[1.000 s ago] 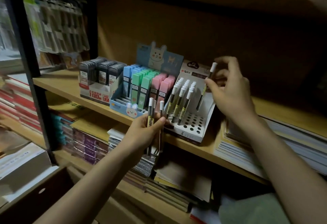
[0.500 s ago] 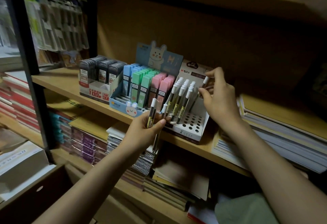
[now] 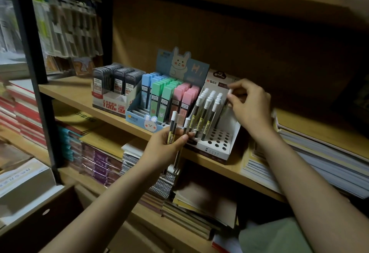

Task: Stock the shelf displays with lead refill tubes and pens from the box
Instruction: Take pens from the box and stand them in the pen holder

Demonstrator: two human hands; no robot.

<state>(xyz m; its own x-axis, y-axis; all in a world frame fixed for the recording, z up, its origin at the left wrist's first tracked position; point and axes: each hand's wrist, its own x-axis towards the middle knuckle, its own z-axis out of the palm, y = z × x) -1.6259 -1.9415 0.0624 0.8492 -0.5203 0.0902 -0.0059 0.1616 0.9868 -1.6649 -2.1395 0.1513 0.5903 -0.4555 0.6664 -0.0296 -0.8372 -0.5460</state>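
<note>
The left hand (image 3: 163, 149) grips three tubes (image 3: 173, 128); the right hand (image 3: 249, 109) pinches one tube (image 3: 229, 93) over the white display (image 3: 217, 143).

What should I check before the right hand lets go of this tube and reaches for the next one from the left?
1. Right hand pinches the white-capped tube at its cap: ok.
2. Tube's lower end seated in a hole of the white display box: cannot tell, the standing tubes hide it.
3. Free holes left in the box's front rows: ok, many show empty.
4. Left hand grips spare tubes upright in a bundle: ok.
5. Standing tubes in the back rows upright, none toppled: ok.
6. Box sits fully on the shelf: not ok, its front corner overhangs the edge.
</note>
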